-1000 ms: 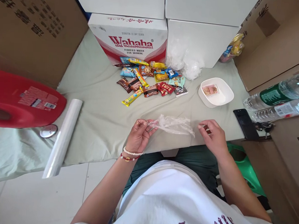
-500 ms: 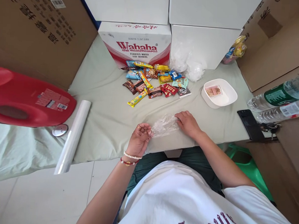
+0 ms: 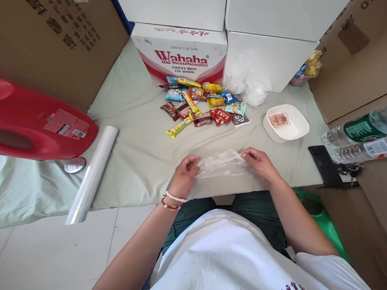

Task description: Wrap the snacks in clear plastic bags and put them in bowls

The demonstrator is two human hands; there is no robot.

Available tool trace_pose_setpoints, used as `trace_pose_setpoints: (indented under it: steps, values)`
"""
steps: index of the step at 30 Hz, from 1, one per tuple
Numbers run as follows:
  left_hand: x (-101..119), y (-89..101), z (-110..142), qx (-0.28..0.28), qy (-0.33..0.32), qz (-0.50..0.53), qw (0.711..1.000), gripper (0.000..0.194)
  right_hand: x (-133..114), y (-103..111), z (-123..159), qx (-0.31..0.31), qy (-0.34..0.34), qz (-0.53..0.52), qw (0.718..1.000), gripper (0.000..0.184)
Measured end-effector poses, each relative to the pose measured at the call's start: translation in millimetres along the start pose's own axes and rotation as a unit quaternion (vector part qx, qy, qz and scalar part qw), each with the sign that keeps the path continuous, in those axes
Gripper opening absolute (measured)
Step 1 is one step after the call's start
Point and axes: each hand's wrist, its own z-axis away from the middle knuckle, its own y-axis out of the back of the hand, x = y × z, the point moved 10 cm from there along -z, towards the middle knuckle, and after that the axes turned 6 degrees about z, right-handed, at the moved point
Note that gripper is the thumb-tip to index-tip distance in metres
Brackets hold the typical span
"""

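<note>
A crumpled sheet of clear plastic film [image 3: 223, 164] stretches between my two hands, just above the front edge of the cloth-covered table. My left hand [image 3: 185, 176] pinches its left end; a ring and two bracelets show on that hand and wrist. At the opposite end, my right hand [image 3: 259, 163] grips the film between thumb and fingers. Beyond the hands lies a pile of wrapped snacks [image 3: 203, 117]. Whether the film is a bag or a single sheet, I cannot tell.
A white plastic bowl [image 3: 285, 134] holds a small packet. At the right are a phone [image 3: 324, 165], keys [image 3: 351, 170] and water bottles [image 3: 364, 127]. At the left lie a film roll [image 3: 94, 175] and a red jug [image 3: 40, 125]. A Wahaha box [image 3: 181, 50] and crumpled plastic [image 3: 255, 88] stand behind.
My right hand has moved to the right, away from my left hand, and the plastic film is drawn out wider between them. The view has shifted slightly.
</note>
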Motion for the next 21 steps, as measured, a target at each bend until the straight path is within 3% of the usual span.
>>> trace_pose_setpoints:
  steps: [5,9,11,13,15,18,19,21]
  values:
    - [-6,-2.4,0,0.002,0.054,0.048,0.997,0.048,9,11,12,-0.038,-0.052,-0.037,0.997,0.047]
    - [-7,-0.8,2,0.017,0.077,0.063,0.995,0.053,6,22,15,-0.090,-0.036,0.058,0.994,0.051]
    - [-3,-7.9,5,-0.012,0.078,0.059,0.995,0.053,-4,28,12,-0.101,-0.009,0.131,0.986,0.052]
    - [1,-23.5,11,-0.077,0.086,0.061,0.991,0.055,-21,28,7,-0.103,0.029,0.158,0.982,0.050]
    - [4,-42.4,22,-0.154,0.106,0.072,0.980,0.059,-39,15,1,-0.130,0.062,0.141,0.980,0.056]
    - [7,-62.9,37,-0.237,0.141,0.086,0.957,0.067,-53,-29,-1,-0.239,0.067,0.070,0.966,0.082]
    - [8,-65.7,39,-0.250,0.148,0.086,0.953,0.071,-55,-45,-1,-0.278,0.057,0.035,0.958,0.085]
    - [5,-62.6,38,-0.244,0.152,0.074,0.955,0.076,-55,-71,-1,-0.330,0.027,-0.034,0.943,0.074]
